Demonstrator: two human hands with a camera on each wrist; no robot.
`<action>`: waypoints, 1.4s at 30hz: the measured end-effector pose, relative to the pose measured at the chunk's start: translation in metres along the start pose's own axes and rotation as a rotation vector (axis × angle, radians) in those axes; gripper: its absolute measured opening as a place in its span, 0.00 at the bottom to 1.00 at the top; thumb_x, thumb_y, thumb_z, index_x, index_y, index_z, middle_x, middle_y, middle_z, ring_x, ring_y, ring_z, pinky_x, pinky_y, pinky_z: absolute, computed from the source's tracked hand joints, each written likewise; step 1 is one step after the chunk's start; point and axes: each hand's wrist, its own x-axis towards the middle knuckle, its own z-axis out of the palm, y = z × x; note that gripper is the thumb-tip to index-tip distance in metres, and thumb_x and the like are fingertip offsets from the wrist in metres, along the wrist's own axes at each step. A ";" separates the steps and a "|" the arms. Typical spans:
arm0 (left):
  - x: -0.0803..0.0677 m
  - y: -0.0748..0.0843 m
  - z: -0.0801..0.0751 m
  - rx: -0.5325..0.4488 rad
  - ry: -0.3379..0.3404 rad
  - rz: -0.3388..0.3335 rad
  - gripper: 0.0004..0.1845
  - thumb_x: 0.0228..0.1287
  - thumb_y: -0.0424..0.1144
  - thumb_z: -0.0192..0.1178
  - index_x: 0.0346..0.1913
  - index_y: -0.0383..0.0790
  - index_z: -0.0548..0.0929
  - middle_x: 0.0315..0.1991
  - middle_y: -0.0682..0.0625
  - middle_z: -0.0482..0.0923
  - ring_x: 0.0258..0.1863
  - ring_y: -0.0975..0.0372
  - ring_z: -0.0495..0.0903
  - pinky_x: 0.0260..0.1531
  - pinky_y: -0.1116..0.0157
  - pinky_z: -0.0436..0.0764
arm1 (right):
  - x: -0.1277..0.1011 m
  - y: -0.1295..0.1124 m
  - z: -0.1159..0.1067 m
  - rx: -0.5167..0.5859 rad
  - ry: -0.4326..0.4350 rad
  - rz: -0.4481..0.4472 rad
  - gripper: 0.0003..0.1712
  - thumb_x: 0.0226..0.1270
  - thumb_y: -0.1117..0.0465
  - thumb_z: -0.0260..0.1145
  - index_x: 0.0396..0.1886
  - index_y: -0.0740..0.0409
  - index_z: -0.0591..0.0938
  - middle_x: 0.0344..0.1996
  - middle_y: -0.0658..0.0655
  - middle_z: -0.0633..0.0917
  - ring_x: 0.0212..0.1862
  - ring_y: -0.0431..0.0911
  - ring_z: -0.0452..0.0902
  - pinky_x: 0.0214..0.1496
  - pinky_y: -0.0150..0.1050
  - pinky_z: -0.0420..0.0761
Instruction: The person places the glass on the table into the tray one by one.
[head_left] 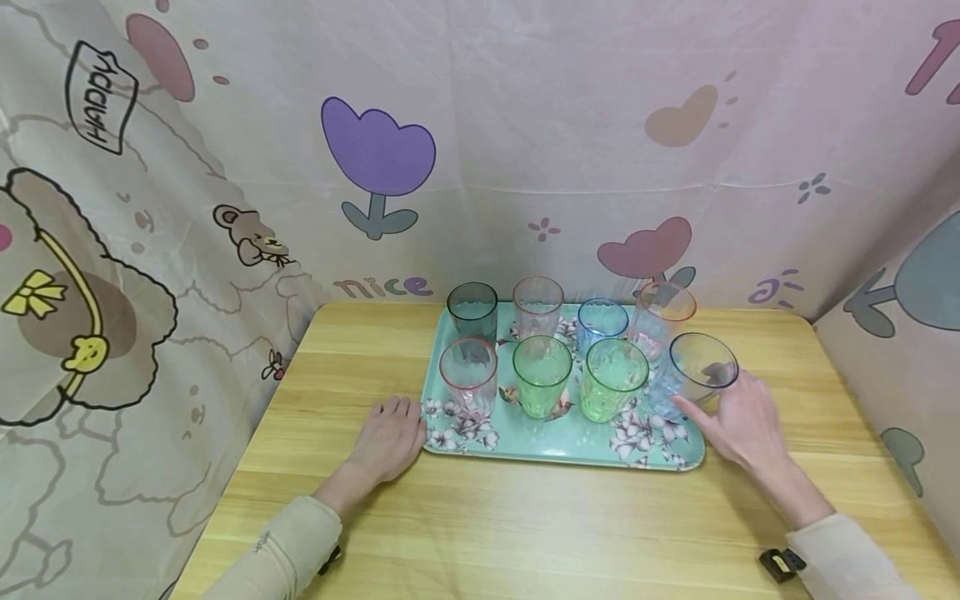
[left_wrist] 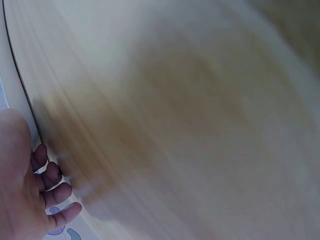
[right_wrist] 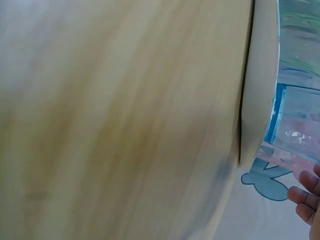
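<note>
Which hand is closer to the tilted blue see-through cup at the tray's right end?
The right hand. Its fingers touch the tilted blue see-through plastic cup. The left hand rests on the wooden table by the tray's left corner, far from it.

place: you're at a makeshift home-style recording booth | evidence: cartoon-print cloth (head_left: 525,125) draped on three sides as walls | small wooden table (head_left: 525,517) | floral tray (head_left: 555,437) of coloured tumblers (head_left: 542,375)
</note>
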 end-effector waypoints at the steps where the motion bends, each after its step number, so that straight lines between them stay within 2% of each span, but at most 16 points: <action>1: 0.000 0.000 0.000 0.000 -0.005 0.000 0.13 0.80 0.46 0.48 0.43 0.39 0.75 0.40 0.43 0.80 0.46 0.50 0.79 0.44 0.53 0.76 | 0.000 -0.001 0.001 -0.001 -0.005 -0.003 0.44 0.62 0.41 0.74 0.62 0.72 0.75 0.51 0.75 0.83 0.50 0.71 0.79 0.56 0.65 0.73; 17: 0.000 0.001 0.002 -0.014 -0.015 -0.009 0.14 0.81 0.46 0.48 0.45 0.39 0.77 0.42 0.43 0.81 0.48 0.50 0.79 0.49 0.51 0.77 | 0.001 -0.002 0.008 -0.025 -0.056 -0.070 0.40 0.63 0.40 0.73 0.57 0.70 0.78 0.47 0.72 0.86 0.51 0.67 0.80 0.55 0.63 0.75; 24: -0.001 0.001 0.001 -0.012 0.003 -0.004 0.14 0.80 0.46 0.48 0.45 0.39 0.77 0.41 0.43 0.81 0.47 0.50 0.79 0.48 0.51 0.77 | 0.000 -0.003 0.009 -0.031 -0.078 -0.063 0.41 0.65 0.39 0.72 0.59 0.71 0.76 0.48 0.73 0.85 0.51 0.68 0.79 0.54 0.64 0.75; 36: -0.001 0.001 0.000 -0.009 -0.009 -0.008 0.14 0.80 0.46 0.48 0.46 0.38 0.78 0.42 0.42 0.82 0.49 0.49 0.80 0.50 0.49 0.79 | 0.000 -0.003 0.007 -0.031 -0.103 -0.054 0.41 0.67 0.39 0.71 0.58 0.74 0.77 0.48 0.74 0.85 0.52 0.70 0.80 0.55 0.65 0.76; 42: 0.000 0.001 -0.001 -0.024 -0.027 -0.019 0.16 0.82 0.47 0.46 0.49 0.38 0.78 0.44 0.42 0.82 0.51 0.49 0.79 0.51 0.50 0.78 | 0.001 -0.004 0.003 -0.042 -0.150 -0.027 0.46 0.66 0.36 0.71 0.63 0.74 0.75 0.54 0.76 0.83 0.58 0.73 0.77 0.62 0.69 0.73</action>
